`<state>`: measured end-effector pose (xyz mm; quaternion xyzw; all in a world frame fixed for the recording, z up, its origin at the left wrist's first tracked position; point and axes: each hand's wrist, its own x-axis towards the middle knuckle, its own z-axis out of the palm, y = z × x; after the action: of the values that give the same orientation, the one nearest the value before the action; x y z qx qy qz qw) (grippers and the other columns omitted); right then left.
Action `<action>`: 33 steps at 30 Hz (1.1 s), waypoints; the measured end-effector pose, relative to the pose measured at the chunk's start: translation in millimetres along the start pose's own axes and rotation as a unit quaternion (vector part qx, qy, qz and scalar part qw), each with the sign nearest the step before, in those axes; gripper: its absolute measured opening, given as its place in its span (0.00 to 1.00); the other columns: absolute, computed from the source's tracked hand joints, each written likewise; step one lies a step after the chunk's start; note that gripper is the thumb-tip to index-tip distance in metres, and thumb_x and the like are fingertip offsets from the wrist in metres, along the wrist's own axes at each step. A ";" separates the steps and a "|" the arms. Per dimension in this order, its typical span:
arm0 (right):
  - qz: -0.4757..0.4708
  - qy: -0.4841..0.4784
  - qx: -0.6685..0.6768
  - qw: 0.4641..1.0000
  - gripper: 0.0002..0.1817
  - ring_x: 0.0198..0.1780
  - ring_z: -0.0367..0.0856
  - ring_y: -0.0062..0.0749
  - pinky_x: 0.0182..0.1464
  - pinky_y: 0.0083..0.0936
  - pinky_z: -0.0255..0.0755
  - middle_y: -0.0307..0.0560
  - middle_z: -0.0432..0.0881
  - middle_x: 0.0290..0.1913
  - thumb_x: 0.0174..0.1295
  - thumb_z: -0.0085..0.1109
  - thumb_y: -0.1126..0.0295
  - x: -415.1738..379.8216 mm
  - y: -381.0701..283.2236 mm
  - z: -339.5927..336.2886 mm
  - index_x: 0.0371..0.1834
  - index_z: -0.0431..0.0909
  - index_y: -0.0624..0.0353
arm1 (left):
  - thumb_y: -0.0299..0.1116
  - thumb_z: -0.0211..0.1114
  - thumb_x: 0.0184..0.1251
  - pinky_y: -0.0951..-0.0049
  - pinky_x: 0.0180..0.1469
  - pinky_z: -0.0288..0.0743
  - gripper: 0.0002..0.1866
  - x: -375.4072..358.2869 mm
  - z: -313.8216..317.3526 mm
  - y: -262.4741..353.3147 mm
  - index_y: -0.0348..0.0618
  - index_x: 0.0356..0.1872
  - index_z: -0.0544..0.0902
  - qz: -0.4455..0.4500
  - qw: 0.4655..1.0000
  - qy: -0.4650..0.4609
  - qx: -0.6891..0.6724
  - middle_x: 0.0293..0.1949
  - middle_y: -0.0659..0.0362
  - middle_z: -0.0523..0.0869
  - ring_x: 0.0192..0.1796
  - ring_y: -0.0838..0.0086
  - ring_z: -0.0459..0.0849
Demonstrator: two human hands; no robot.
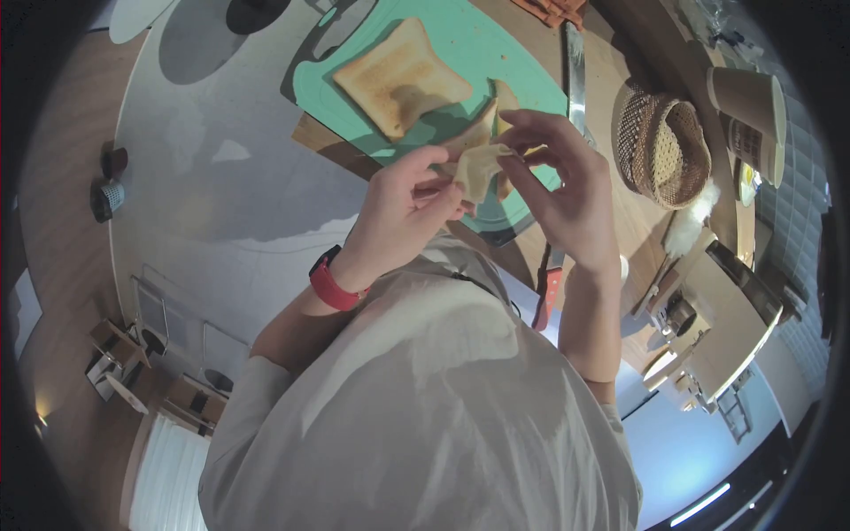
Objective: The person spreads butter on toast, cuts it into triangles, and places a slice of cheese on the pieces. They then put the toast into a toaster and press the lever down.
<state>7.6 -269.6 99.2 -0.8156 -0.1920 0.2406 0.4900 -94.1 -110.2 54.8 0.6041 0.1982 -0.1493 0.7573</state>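
Looking down over a pale grey shirt front (pixel 425 398), we see both hands raised above the far edge of a mint-green plastic cutting board (pixel 496 44). The left hand (pixel 403 208), with a red band (pixel 329 285) on its wrist, pinches the near side of a torn, pale tan piece of toasted bread (pixel 478 168) between thumb and fingertips. The right hand (pixel 567 190) pinches the same piece from the other side, its index finger and thumb pressed to the bread while the remaining fingers curl loosely above it. The bread piece hangs in the air between the two hands, just above the board's edge, not touching it as far as we can tell.

On the board lies a whole square slice of browned toast (pixel 403 78), well apart from the hands. Just beside the board, on the wooden counter, rests a long steel knife blade (pixel 575 75). Further out stands a woven brown wicker basket (pixel 662 146), and near it a beige paper cup (pixel 748 97) lying on its side. A red-handled tool (pixel 546 296) shows partly behind the right forearm.
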 end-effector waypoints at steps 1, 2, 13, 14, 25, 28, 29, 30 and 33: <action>-0.010 0.003 0.013 1.000 0.16 0.42 0.82 0.25 0.47 0.22 0.78 0.43 0.83 0.41 0.64 0.60 0.79 -1.9 -1.6 -0.6 0.54 0.79 0.57 | 0.28 0.59 0.70 0.72 0.43 0.83 0.15 0.6 -0.9 2.7 0.30 0.53 0.73 -0.005 1.000 -0.003 -0.013 0.38 0.46 0.87 0.37 0.66 0.88; -0.021 0.007 0.026 0.999 0.16 0.41 0.82 0.26 0.46 0.22 0.79 0.43 0.84 0.41 0.63 0.61 0.80 -4.0 -3.1 -1.4 0.54 0.79 0.57 | 0.27 0.59 0.70 0.72 0.42 0.82 0.13 1.3 -1.5 5.2 0.30 0.51 0.74 -0.010 1.000 -0.006 -0.026 0.38 0.46 0.86 0.36 0.67 0.86; 0.007 -0.023 0.237 0.971 0.19 0.42 0.80 0.30 0.43 0.20 0.80 0.51 0.81 0.39 0.62 0.63 0.81 -17.5 -4.2 -33.7 0.57 0.73 0.68 | 0.35 0.64 0.70 0.77 0.43 0.78 0.14 -2.7 -11.9 27.2 0.39 0.51 0.81 0.151 0.976 -0.110 0.110 0.40 0.59 0.85 0.38 0.75 0.81; 0.007 -0.017 0.240 0.971 0.19 0.42 0.79 0.30 0.43 0.21 0.80 0.51 0.81 0.39 0.62 0.63 0.81 -16.9 -2.0 -33.4 0.57 0.73 0.68 | 0.35 0.65 0.69 0.76 0.44 0.81 0.16 -3.7 -11.4 28.5 0.39 0.54 0.81 0.134 0.980 -0.111 0.101 0.41 0.57 0.86 0.39 0.74 0.83; 0.064 -0.077 -0.001 0.995 0.15 0.41 0.80 0.29 0.46 0.25 0.74 0.43 0.83 0.41 0.68 0.54 0.77 20.0 11.3 -4.0 0.57 0.77 0.54 | 0.32 0.61 0.72 0.76 0.47 0.80 0.16 -5.1 -2.1 2.1 0.37 0.55 0.72 -0.013 0.997 -0.025 0.069 0.34 0.50 0.88 0.41 0.68 0.89; 0.029 -0.081 -0.040 0.995 0.16 0.35 0.77 0.31 0.43 0.26 0.72 0.43 0.83 0.42 0.68 0.52 0.78 26.8 17.5 3.6 0.58 0.76 0.53 | 0.32 0.59 0.72 0.73 0.48 0.81 0.18 -5.8 -0.1 -1.6 0.37 0.58 0.69 -0.021 0.998 -0.028 0.058 0.36 0.48 0.88 0.43 0.67 0.89; 0.008 -0.078 -0.051 0.996 0.17 0.32 0.75 0.30 0.41 0.26 0.72 0.44 0.82 0.43 0.68 0.51 0.79 27.7 20.1 5.7 0.58 0.75 0.52 | 0.32 0.59 0.73 0.72 0.48 0.81 0.18 -6.4 0.3 -3.5 0.37 0.59 0.68 -0.018 0.997 -0.031 0.064 0.36 0.49 0.88 0.42 0.68 0.89; 0.004 -0.080 -0.052 0.995 0.17 0.31 0.75 0.30 0.38 0.25 0.72 0.44 0.82 0.43 0.67 0.50 0.79 28.3 21.4 7.4 0.58 0.75 0.52 | 0.32 0.58 0.73 0.73 0.47 0.81 0.18 -6.5 -0.4 -4.9 0.37 0.59 0.68 -0.019 0.997 -0.029 0.070 0.37 0.49 0.89 0.42 0.68 0.89; -0.017 -0.078 -0.060 0.995 0.19 0.26 0.75 0.29 0.25 0.24 0.74 0.45 0.82 0.43 0.66 0.48 0.81 29.1 23.8 11.1 0.58 0.75 0.51 | 0.32 0.58 0.73 0.73 0.43 0.79 0.19 -6.4 -1.7 -8.0 0.38 0.60 0.67 -0.011 0.994 -0.028 0.104 0.37 0.52 0.89 0.40 0.67 0.89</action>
<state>26.6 -256.4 67.5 -0.8187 -0.2578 0.2831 0.4280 -103.6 -110.4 50.7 0.6727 0.1667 -0.1938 0.6943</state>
